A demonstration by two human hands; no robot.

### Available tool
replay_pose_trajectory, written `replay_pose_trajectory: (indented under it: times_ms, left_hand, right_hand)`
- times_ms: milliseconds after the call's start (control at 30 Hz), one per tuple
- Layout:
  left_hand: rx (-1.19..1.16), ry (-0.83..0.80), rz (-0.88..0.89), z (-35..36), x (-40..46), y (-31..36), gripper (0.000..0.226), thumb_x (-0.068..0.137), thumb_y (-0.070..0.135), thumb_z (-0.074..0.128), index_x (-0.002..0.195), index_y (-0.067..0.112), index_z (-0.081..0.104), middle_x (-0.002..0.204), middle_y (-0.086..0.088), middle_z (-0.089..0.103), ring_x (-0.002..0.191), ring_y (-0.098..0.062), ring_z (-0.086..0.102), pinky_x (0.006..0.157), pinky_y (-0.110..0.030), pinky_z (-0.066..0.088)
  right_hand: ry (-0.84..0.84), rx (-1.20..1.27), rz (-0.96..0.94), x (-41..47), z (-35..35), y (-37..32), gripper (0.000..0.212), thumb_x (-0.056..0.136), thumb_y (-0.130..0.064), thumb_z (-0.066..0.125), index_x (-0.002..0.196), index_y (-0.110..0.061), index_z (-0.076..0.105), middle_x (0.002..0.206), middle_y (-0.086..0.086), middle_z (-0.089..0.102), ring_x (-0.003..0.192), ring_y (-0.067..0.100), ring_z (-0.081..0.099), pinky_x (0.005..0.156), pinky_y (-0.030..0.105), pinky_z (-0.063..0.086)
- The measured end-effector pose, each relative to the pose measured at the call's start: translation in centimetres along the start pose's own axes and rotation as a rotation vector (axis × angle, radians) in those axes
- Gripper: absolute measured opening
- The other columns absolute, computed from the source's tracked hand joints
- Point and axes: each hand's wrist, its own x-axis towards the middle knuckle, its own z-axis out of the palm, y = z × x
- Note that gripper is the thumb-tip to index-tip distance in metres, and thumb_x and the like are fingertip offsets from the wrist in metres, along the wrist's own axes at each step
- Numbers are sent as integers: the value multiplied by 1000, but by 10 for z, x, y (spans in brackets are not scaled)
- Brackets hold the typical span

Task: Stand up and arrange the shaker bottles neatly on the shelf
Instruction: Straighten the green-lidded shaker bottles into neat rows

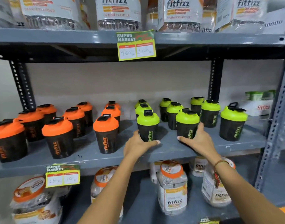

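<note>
Black shaker bottles stand upright in rows on the grey middle shelf (170, 151). Those on the left have orange lids (105, 135), those on the right green lids. My left hand (137, 145) cups the base of one front green-lidded shaker (148, 125), thumb under its right side. My right hand (198, 139) wraps the lower part of a second front green-lidded shaker (187, 123), index finger up its right side. A further green-lidded shaker (233, 122) stands alone at the right, its lid loop raised.
Large fitfizz jars (172, 186) fill the shelf below and the shelf above (119, 12). Yellow price tags (136, 45) hang from the shelf edges. A white fitfizz box (258, 107) sits at the far right by the slotted steel upright (277, 126).
</note>
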Motion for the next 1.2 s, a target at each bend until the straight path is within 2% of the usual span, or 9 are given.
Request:
replay_pose_trajectory:
  times_ms: [133,333,600,733,800,900,1033,1100,1200]
  left_hand:
    - [95,95,5,6,2,-2,78,53,69,73,117,29,53,115,3,68,106,-25,61,75,-34,48]
    - [163,189,51,10,-8,-3,71,51,74,69,108,33,60,104,7,72,98,-22,65,69,-32,48]
    - [211,230,43,11,-17,1,71,52,73,70,108,31,60,105,5,72,99,-23,64,73,-35,51]
    - [190,221,29,15,-20,2,86,54,70,74,124,26,50,119,2,66,108,-24,60,78,-35,49]
    - [24,346,52,21,-28,4,99,53,66,78,133,23,38,129,-1,55,116,-23,54,87,-39,49]
    - [-145,637,241,43,-51,16,73,64,51,80,120,23,43,108,3,48,99,-15,51,80,-35,48]
    - [-49,418,499,84,-72,45,44,75,45,74,110,30,54,94,10,52,84,-5,53,69,-27,47]
    - [19,297,475,103,-65,56,55,74,47,71,121,29,51,109,10,55,95,-8,56,77,-34,51]
    - [109,214,293,122,-46,65,88,70,53,72,140,17,33,140,-4,46,124,-24,48,96,-41,46]
  right_hand:
    - [-39,3,-24,3,-1,7,78,63,-67,77,110,-19,37,113,11,66,104,38,63,80,48,54]
    - [-86,72,-67,4,-8,10,78,61,-68,78,111,-22,39,117,6,65,106,34,63,85,49,54]
    - [-94,77,-78,5,-10,10,85,52,-80,71,108,-25,37,113,3,67,104,32,65,83,50,55]
    - [-111,92,-85,5,-12,12,96,49,-84,71,117,-26,36,124,4,64,114,33,62,88,51,54]
    - [-118,138,-107,1,-15,14,110,49,-85,71,134,-28,30,136,3,57,123,30,57,96,51,50]
    - [41,262,-153,-9,-26,23,109,60,-79,72,147,-29,28,133,1,52,114,20,57,95,45,51]
    - [604,272,-222,-11,-50,51,74,75,-50,78,132,-14,46,113,6,50,103,23,50,89,49,47]
    - [716,250,-130,-2,-61,71,77,76,-43,80,134,-9,43,126,13,47,117,30,46,98,53,42]
    - [601,175,19,14,-77,99,97,72,-48,80,145,-6,32,140,17,42,132,35,40,107,55,37]
